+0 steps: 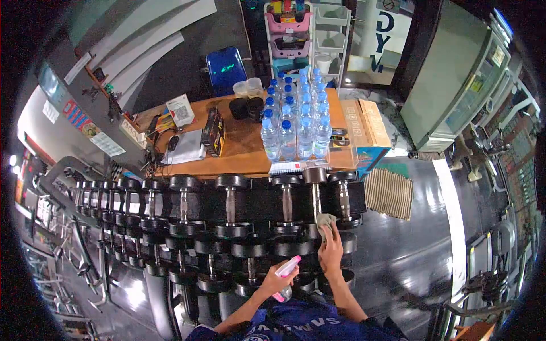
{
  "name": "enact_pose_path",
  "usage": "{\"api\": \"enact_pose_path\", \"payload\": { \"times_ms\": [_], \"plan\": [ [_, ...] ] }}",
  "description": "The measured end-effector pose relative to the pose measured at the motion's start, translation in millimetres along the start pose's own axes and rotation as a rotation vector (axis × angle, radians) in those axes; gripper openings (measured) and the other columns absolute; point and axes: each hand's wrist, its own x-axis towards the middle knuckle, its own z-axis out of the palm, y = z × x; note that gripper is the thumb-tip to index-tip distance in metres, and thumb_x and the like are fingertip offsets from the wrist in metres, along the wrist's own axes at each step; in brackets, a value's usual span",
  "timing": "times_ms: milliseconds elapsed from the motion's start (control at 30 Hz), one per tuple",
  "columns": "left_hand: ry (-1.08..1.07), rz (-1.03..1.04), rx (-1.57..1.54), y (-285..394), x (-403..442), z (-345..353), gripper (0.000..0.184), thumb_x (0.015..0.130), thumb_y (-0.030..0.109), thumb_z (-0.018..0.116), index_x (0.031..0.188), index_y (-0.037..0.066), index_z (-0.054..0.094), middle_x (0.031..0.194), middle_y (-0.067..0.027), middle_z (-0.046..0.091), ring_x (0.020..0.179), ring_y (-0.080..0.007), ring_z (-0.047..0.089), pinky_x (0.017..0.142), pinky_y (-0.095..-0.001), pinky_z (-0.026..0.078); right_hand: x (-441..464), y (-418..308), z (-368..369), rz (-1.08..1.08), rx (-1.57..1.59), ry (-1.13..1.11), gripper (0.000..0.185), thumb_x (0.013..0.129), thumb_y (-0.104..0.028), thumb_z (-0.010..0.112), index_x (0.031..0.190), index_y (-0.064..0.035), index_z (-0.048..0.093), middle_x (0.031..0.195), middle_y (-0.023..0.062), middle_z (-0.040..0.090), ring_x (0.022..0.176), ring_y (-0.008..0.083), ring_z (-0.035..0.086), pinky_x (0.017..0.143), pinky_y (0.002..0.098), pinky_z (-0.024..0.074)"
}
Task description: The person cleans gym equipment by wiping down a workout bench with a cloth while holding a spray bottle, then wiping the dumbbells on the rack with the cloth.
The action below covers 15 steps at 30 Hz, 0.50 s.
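Observation:
My left hand (276, 278) is closed around a spray bottle (289, 267) with a pink and white head, held low in front of my body. The fingers of my right hand (330, 253) press a greyish cloth (325, 221) against the near end of a chrome-handled dumbbell (317, 196). That dumbbell lies on the upper row of the rack, between a black dumbbell (287, 202) on its left and another black dumbbell (343, 199) on its right. Part of its near head is hidden behind the cloth and my hand.
Several black dumbbells (230, 202) fill the rack in two rows. Behind it stands a wooden desk (239, 139) with several water bottles (288, 133), a black box (214, 133) and a laptop (185, 146). A striped mat (389, 194) lies on the floor to the right.

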Motion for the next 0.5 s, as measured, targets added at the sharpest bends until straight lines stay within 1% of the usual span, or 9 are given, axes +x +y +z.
{"api": "enact_pose_path", "payload": {
  "times_ms": [67, 100, 200, 233, 333, 367, 467, 500],
  "plan": [
    [0.015, -0.034, -0.005, -0.5, -2.8, 0.3, 0.027, 0.091, 0.019, 0.069, 0.111, 0.001, 0.064, 0.079, 0.0003, 0.065, 0.059, -0.0059, 0.06, 0.052, -0.0239, 0.051, -8.8, 3.7, 0.9, 0.036, 0.054, 0.042, 0.061, 0.07, 0.01, 0.058, 0.127, -0.0125, 0.058, 0.136, 0.0158, 0.053, 0.114, 0.0387, 0.057, 0.086, 0.0406, 0.0526],
    [0.024, -0.056, -0.006, -1.7, -6.2, 0.4, 0.027, 0.091, 0.019, 0.068, 0.111, 0.0, 0.064, 0.079, 0.0002, 0.065, 0.059, -0.006, 0.06, 0.052, -0.024, 0.051, -13.1, 2.5, -5.3, 0.064, 0.075, 0.029, 0.053, 0.078, 0.006, 0.059, 0.128, -0.0107, 0.056, 0.128, 0.0192, 0.058, 0.107, 0.0382, 0.062, 0.081, 0.0393, 0.0525],
    [0.022, 0.051, 0.003, -8.0, -11.6, 0.6, 0.027, 0.092, 0.018, 0.068, 0.112, 0.0, 0.063, 0.081, 0.0002, 0.065, 0.058, -0.0064, 0.06, 0.052, -0.0247, 0.051, -28.1, 2.4, -19.4, 0.462, 0.405, 0.043, 0.042, 0.087, 0.002, 0.058, 0.128, -0.0059, 0.054, 0.117, 0.0221, 0.062, 0.103, 0.0348, 0.064, 0.08, 0.038, 0.0512],
    [0.029, 0.029, 0.007, -7.1, -16.1, 0.9, 0.027, 0.092, 0.018, 0.067, 0.112, 0.001, 0.063, 0.081, 0.0001, 0.065, 0.059, -0.0066, 0.06, 0.052, -0.0248, 0.051, -29.2, 5.0, -31.4, 0.462, 0.398, 0.004, 0.038, 0.093, -0.003, 0.056, 0.131, -0.0027, 0.049, 0.116, 0.0236, 0.063, 0.101, 0.0377, 0.065, 0.084, 0.0383, 0.0516],
    [0.044, -0.022, 0.002, -2.8, -22.2, -0.3, 0.028, 0.092, 0.019, 0.067, 0.114, 0.002, 0.063, 0.083, -0.0005, 0.065, 0.059, -0.0072, 0.06, 0.052, -0.0251, 0.051, -11.0, -11.5, -43.2, 0.245, 0.376, 0.107, 0.041, 0.092, -0.004, 0.057, 0.132, -0.0027, 0.048, 0.114, 0.023, 0.063, 0.103, 0.0345, 0.066, 0.082, 0.0378, 0.0522],
    [0.043, -0.039, -0.009, -5.2, -24.0, -1.4, 0.029, 0.092, 0.019, 0.067, 0.114, 0.002, 0.063, 0.083, -0.0007, 0.065, 0.059, -0.0074, 0.06, 0.052, -0.0252, 0.051, -2.2, -23.5, -47.3, 0.328, 0.451, 0.036, 0.049, 0.087, 0.0, 0.061, 0.134, -0.0051, 0.047, 0.122, 0.0202, 0.06, 0.114, 0.0342, 0.061, 0.095, 0.0404, 0.0477],
    [0.056, -0.073, 0.01, -7.2, -29.2, -4.4, 0.03, 0.092, 0.02, 0.067, 0.115, 0.002, 0.063, 0.085, -0.0015, 0.066, 0.059, -0.0077, 0.061, 0.052, -0.0251, 0.051, 20.3, -30.5, -20.3, -0.096, 0.103, 0.052, 0.062, 0.079, 0.001, 0.066, 0.137, -0.0085, 0.046, 0.133, 0.0149, 0.054, 0.128, 0.0332, 0.05, 0.11, 0.0482, 0.0349],
    [0.061, -0.085, 0.022, -7.8, -30.8, -3.4, 0.03, 0.092, 0.02, 0.067, 0.115, 0.002, 0.063, 0.085, -0.0018, 0.066, 0.059, -0.0078, 0.061, 0.052, -0.0251, 0.051, 23.7, -32.3, -12.1, -0.12, -0.11, -0.156, 0.072, 0.074, -0.004, 0.069, 0.14, -0.0109, 0.044, 0.14, 0.0093, 0.05, 0.136, 0.0327, 0.039, 0.116, 0.0552, 0.021]
  ]
}}
